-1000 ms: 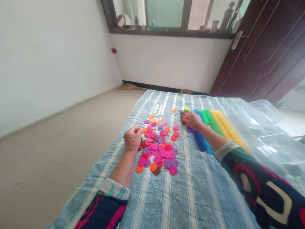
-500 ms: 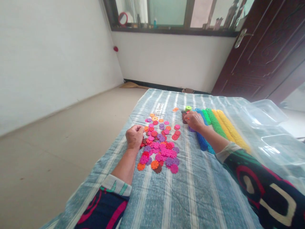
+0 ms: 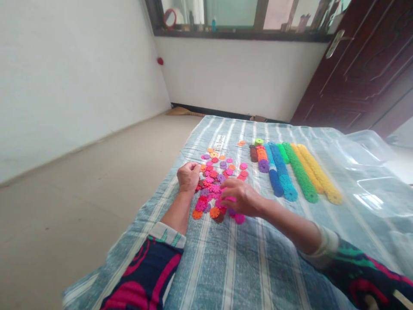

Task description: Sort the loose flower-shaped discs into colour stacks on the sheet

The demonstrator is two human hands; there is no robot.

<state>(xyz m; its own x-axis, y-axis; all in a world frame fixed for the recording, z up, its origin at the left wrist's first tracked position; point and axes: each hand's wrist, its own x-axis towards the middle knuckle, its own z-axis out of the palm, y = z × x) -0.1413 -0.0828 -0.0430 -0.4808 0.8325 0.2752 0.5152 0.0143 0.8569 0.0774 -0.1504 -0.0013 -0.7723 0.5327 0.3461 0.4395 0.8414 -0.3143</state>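
Two bare hands work over one striped cloth [image 3: 245, 267]. The left hand [image 3: 189, 176] is at the left edge of one loose pile of flower-edged discs [image 3: 211, 188]; its thumb and forefinger are drawn close together, and I cannot tell whether a disc sits between them. The right hand [image 3: 240, 197], blurred, is over the pile's right side with its fingers parted; no disc shows between them. The pile mixes pink, red, purple, orange and brown discs, overlapping too much to count.

To the right, I count eight rows of stacked discs: one brown and black [image 3: 254, 154], one mainly orange with a purple end [image 3: 262, 154], two in blues [image 3: 281, 168], two green, one short [image 3: 283, 153] and one long [image 3: 301, 176], and two in yellows [image 3: 319, 174]. One lime stack [image 3: 258, 141] tops the orange row. At least two orange discs [image 3: 241, 143] lie apart, beyond the pile. Two clear containers [image 3: 380, 196] show at the far right.
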